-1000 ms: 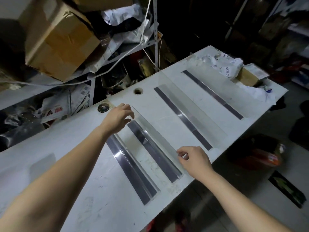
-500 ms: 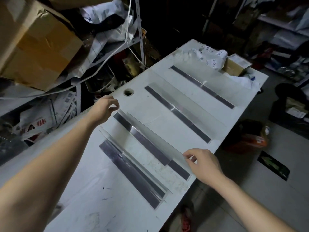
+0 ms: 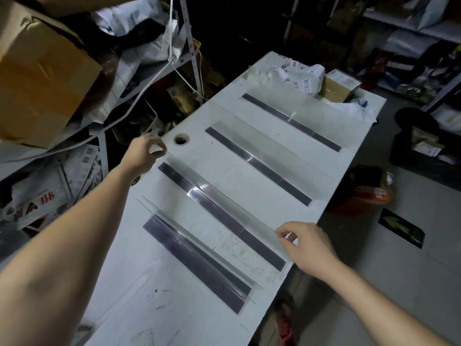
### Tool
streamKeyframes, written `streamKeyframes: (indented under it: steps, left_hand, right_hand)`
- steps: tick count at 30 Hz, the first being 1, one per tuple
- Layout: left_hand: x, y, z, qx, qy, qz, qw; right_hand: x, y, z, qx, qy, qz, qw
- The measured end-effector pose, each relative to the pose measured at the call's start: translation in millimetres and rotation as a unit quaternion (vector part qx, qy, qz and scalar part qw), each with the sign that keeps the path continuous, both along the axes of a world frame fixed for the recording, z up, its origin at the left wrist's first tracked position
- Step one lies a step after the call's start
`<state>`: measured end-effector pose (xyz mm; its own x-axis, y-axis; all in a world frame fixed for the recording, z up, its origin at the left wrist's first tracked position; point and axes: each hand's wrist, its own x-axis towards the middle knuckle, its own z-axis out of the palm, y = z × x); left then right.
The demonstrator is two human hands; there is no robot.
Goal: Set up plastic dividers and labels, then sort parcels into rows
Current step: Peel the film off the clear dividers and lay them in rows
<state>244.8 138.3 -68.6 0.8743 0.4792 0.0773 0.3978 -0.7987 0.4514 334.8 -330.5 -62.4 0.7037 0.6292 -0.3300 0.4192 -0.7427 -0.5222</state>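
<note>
Head: divider (image 3: 220,194) between left hand (image 3: 142,156), right hand (image 3: 309,243)

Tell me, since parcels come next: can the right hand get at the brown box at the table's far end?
Probably not yet: the right hand is busy pinching the divider, and the box sits at the far end, likely beyond an easy stretch. Nothing tall stands between.

1. Left hand (image 3: 143,156): bare skin, back and knuckles showing.
2. Left forearm (image 3: 74,236): bare up to the frame edge, looking broad and stretched through the wide lens.
3. Right hand (image 3: 310,244): bare; nails possibly short, too small to be sure.
4. Right forearm (image 3: 374,293): bare up to the frame edge, slimmer-looking.
</note>
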Motion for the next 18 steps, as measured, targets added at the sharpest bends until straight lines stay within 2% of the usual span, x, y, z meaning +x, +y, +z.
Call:
streamKeyframes:
  steps: [6,10,18]
  left_hand:
    - [1.9,-0.1,-0.1,-0.010,-0.011,0.012,1.000]
    - [-4.0,5.2,-7.3,-0.058,-0.003,0.045,0.997]
    - [-13.8,7.5,-18.1,-0.066,-0.015,0.059,0.996]
  right_hand:
    - [-5.6,4.2,1.1,0.010,0.001,-0.001,1.000]
    - [-6.3,6.7,-1.8,0.013,-0.005,-0.006,1.000]
    - [-8.9,8.5,-4.2,0.017,0.015,-0.002,1.000]
